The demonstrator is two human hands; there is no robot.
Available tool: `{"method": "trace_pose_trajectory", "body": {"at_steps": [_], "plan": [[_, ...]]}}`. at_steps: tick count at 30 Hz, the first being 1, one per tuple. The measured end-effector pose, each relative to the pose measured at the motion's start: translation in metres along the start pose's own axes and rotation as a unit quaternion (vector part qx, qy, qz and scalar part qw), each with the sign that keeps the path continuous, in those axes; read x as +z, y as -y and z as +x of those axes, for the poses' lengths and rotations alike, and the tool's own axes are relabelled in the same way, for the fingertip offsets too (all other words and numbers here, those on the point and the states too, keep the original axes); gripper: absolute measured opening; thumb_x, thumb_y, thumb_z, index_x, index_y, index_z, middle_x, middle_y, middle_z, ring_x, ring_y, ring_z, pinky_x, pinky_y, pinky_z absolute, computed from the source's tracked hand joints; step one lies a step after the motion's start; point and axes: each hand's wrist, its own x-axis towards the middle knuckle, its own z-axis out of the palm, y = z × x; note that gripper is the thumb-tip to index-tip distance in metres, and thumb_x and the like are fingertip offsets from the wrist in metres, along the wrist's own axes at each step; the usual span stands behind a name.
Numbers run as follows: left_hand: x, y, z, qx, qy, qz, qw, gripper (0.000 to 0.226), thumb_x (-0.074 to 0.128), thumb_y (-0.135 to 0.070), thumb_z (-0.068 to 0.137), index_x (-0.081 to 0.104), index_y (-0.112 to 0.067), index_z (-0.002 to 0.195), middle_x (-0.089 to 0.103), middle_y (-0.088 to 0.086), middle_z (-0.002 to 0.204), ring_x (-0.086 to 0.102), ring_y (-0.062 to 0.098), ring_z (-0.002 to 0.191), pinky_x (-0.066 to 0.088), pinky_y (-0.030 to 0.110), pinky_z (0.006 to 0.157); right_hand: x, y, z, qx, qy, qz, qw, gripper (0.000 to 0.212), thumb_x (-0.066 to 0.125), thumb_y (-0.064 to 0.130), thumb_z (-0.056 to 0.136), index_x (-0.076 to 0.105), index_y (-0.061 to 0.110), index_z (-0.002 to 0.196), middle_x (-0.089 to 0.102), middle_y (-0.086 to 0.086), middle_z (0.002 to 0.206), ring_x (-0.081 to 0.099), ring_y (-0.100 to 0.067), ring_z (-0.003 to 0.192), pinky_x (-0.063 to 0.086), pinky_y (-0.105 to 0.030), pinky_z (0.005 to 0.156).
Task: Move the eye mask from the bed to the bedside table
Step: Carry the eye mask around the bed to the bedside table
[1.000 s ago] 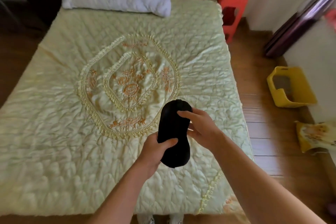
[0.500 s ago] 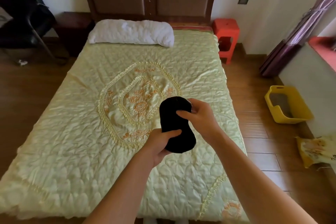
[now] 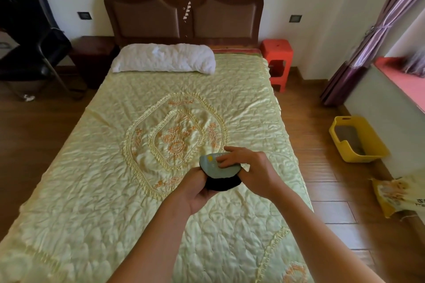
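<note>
I hold the eye mask (image 3: 218, 173) above the bed (image 3: 115, 190), folded over so its grey-green patterned face shows on top and its black side below. My left hand (image 3: 195, 188) grips its left and lower edge. My right hand (image 3: 250, 167) pinches it from the right, fingers lying across the grey face. The dark wooden bedside table (image 3: 93, 53) stands far off at the left of the headboard, beside the white pillow (image 3: 164, 57).
A red plastic stool (image 3: 277, 60) stands right of the headboard. A black chair (image 3: 34, 57) is at the far left. On the wooden floor to the right sit a yellow bin (image 3: 358, 142) and a yellow bag (image 3: 395, 193). Purple curtains (image 3: 358, 53) hang right.
The mask has been folded or turned, from long and all black to a half shape with a grey face up. My view has tilted up, showing the headboard and the bedside table.
</note>
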Motion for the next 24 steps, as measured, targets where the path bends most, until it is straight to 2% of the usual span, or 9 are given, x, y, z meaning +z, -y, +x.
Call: {"method": "trace_pose_trajectory", "body": {"at_steps": [3,6,9,11,14,16,18,20,24], "plan": [[0.0,-0.001,-0.004,-0.004,0.015,-0.023,1.0,0.028,0.051,-0.015,0.099,0.066,-0.002,0.119,0.077,0.015,0.095,0.075,0.024,0.083,0.062,0.03,0.065,-0.001,0.0,-0.003,-0.014,-0.003,-0.02,1.0,0.054,0.049,-0.023,0.068,0.079,0.012,0.097,0.074,0.007,0.11,0.057,-0.019,0.126,0.049,-0.032,0.102],[-0.003,-0.005,-0.007,-0.018,0.029,-0.081,0.996,0.046,0.042,-0.038,0.101,0.068,-0.001,0.114,0.076,0.019,0.1,0.074,0.029,0.085,0.062,0.035,0.065,-0.003,0.0,-0.005,-0.027,-0.004,-0.056,0.998,0.055,0.043,-0.018,0.073,0.079,0.014,0.099,0.072,0.01,0.113,0.056,-0.024,0.126,0.048,-0.032,0.103],[-0.004,-0.009,-0.009,-0.011,0.046,-0.086,0.995,0.056,0.05,-0.05,0.095,0.068,-0.002,0.117,0.071,0.023,0.114,0.07,0.033,0.1,0.06,0.041,0.084,-0.002,0.001,-0.005,-0.035,-0.004,-0.085,0.996,0.051,0.044,-0.015,0.081,0.079,0.016,0.101,0.069,0.013,0.116,0.054,-0.023,0.125,0.047,-0.029,0.101],[-0.002,-0.008,-0.01,-0.002,0.048,-0.06,0.997,0.053,0.06,-0.045,0.089,0.067,-0.003,0.119,0.069,0.023,0.119,0.067,0.033,0.106,0.057,0.04,0.09,-0.002,0.002,-0.005,-0.027,0.008,-0.089,0.996,0.052,0.045,-0.016,0.082,0.079,0.018,0.103,0.068,0.015,0.117,0.054,-0.023,0.124,0.048,-0.031,0.099],[0.003,-0.007,-0.008,0.003,0.029,-0.032,0.999,0.053,0.074,-0.03,0.076,0.066,0.0,0.119,0.069,0.023,0.12,0.07,0.029,0.101,0.061,0.032,0.078,-0.003,0.005,-0.006,0.015,0.001,-0.03,0.999,0.055,0.043,-0.017,0.078,0.08,0.019,0.099,0.071,0.014,0.115,0.055,-0.017,0.122,0.047,-0.031,0.099],[0.006,-0.007,-0.008,0.012,0.011,-0.033,0.999,0.049,0.075,-0.021,0.077,0.065,0.003,0.119,0.072,0.021,0.109,0.072,0.027,0.092,0.061,0.03,0.069,-0.005,0.011,-0.006,0.059,-0.039,0.061,0.996,0.053,0.046,-0.019,0.079,0.08,0.018,0.096,0.074,0.008,0.113,0.06,-0.014,0.119,0.05,-0.032,0.098],[0.006,-0.009,-0.009,0.022,-0.006,-0.036,0.999,0.04,0.073,-0.012,0.081,0.064,0.004,0.118,0.075,0.017,0.1,0.073,0.025,0.086,0.06,0.028,0.063,-0.009,0.016,-0.006,0.112,-0.1,0.151,0.977,0.042,0.053,-0.012,0.082,0.078,0.015,0.101,0.076,0.002,0.11,0.066,-0.014,0.112,0.053,-0.034,0.095],[0.006,-0.011,-0.01,0.033,-0.016,-0.039,0.999,0.036,0.072,-0.008,0.082,0.065,0.003,0.116,0.075,0.016,0.098,0.073,0.024,0.084,0.059,0.027,0.06,-0.013,0.018,-0.008,0.173,-0.147,0.211,0.951,0.03,0.061,0.005,0.084,0.075,0.016,0.108,0.077,0.0,0.108,0.068,-0.014,0.106,0.054,-0.038,0.093],[0.002,-0.012,-0.012,0.054,-0.044,-0.018,0.997,0.032,0.075,-0.009,0.08,0.068,0.0,0.11,0.075,0.014,0.095,0.072,0.025,0.083,0.057,0.027,0.054,-0.01,0.018,-0.018,0.289,-0.144,0.29,0.901,0.026,0.065,0.02,0.092,0.069,0.02,0.117,0.074,-0.008,0.111,0.07,-0.021,0.105,0.055,-0.046,0.093]]}}
